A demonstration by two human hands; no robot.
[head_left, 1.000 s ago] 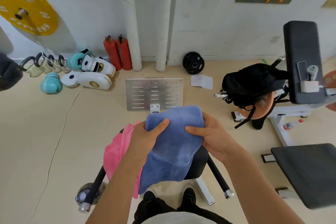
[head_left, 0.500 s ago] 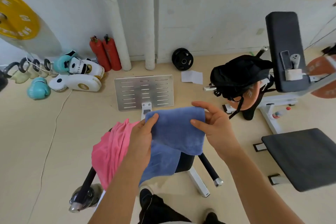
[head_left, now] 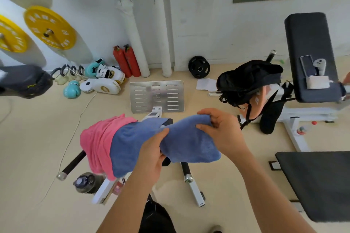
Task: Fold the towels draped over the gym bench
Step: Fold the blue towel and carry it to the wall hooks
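Head view first gives us the bench (head_left: 170, 122), nearly hidden: only a dark sliver of pad shows at the far edge of the cloth, with its white frame and black legs below. It serves as our rail, so the towels hang clear of the floor while we work.

Next in size, the blue towel (head_left: 181, 140) lies across the bench, part of it draped down the near-left side and part lifted toward the right. We judge that lifted part is being doubled over, so the fold is under way and not yet flat.

Beside it on the left, the pink towel (head_left: 96, 142) hangs untouched, its right edge tucked under the blue one. It likely waits its turn.

Our right hand (head_left: 220, 128) pinches the far right corner of the blue towel, thumb below and fingers curled over the hem, probably to keep that edge taut and square. Our left hand (head_left: 153, 151) grips the middle of the same towel, thumb on top and the fingers closed underneath, so it seems to act as the hinge for the fold.
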